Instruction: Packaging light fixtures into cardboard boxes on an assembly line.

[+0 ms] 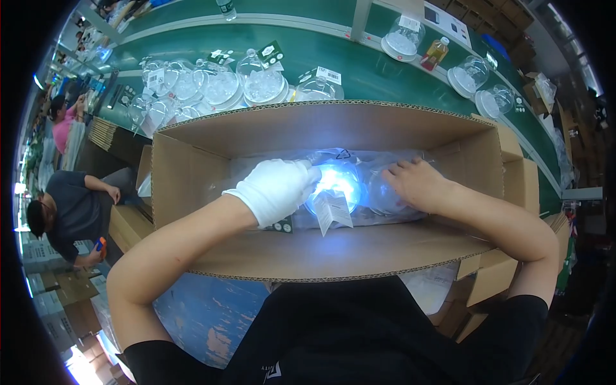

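A long brown cardboard box (pixel 321 260) lies open before me, with clear bulb-shaped lamps in a plastic-lined row inside. The middle lamp (pixel 338 179) glows bright blue-white, and a folded white paper tag (pixel 333 212) hangs from it. In a white glove, my left hand (pixel 277 186) is bent with its fingertips at the glowing lamp's left side; glare partly hides them. My bare right hand (pixel 417 183) curls its fingers over an unlit clear lamp (pixel 384 196) to the right. A dark card (pixel 282 224) shows below my left hand.
Beyond the box, several clear lamps with tags (pixel 221 88) crowd the green conveyor (pixel 308 45). Farther right stand another clear lamp (pixel 402 42) and a drink bottle (pixel 435 54). A seated person (pixel 77 205) at left holds an orange-and-blue tool. Cardboard flaps (pixel 520 186) stick out at right.
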{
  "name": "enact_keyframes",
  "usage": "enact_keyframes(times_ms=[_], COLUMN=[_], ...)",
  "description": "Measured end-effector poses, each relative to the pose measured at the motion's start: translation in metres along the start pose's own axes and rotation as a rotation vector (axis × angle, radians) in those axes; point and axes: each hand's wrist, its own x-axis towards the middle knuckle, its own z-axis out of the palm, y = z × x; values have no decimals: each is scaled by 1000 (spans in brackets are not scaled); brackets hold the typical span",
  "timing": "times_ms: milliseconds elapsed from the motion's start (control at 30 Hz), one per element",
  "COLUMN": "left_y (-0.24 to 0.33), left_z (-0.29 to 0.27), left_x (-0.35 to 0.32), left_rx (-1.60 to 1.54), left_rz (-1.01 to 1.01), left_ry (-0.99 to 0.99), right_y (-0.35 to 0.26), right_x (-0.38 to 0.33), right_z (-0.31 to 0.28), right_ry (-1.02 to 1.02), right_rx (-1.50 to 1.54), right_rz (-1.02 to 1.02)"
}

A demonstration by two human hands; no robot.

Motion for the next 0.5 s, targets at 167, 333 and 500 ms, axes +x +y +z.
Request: enact_keyframes(times_ms=[167, 333, 500], left_y=[-2, -13, -13], left_z=[-6, -16, -24], left_x=[2, 7, 4], left_rx=[-122, -213, -195], left_rz=[-140, -125, -133], left_ry=[-4, 186, 186], right_y=[-8, -53, -74], right_x=[7, 35, 76], right_z=[-58, -69, -40], right_ry=[156, 413, 535], right_rx=[253, -91, -277], right_rz=[-139, -580, -538])
